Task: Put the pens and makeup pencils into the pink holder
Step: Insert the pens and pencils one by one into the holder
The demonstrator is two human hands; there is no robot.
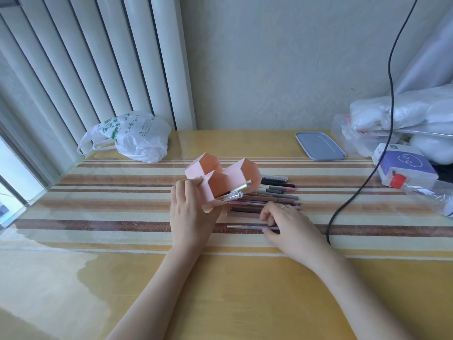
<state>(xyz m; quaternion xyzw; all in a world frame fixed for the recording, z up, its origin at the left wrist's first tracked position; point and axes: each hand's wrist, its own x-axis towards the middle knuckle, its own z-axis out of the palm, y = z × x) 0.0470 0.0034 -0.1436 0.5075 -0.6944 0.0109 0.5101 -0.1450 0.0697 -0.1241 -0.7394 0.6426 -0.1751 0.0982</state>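
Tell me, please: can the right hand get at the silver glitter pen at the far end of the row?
Probably yes. The right hand lies at the near end of the row, and the silver glitter pen lies uncovered behind the other pens; only the pink holder stands beside it.

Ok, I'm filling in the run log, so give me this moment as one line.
left hand: holds tilted pink holder | holder: two pens inside | right hand: pinching loose pen | pen row: on table

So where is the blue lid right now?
The blue lid lies flat at the table's far right, near the wall, left of the clear plastic boxes.
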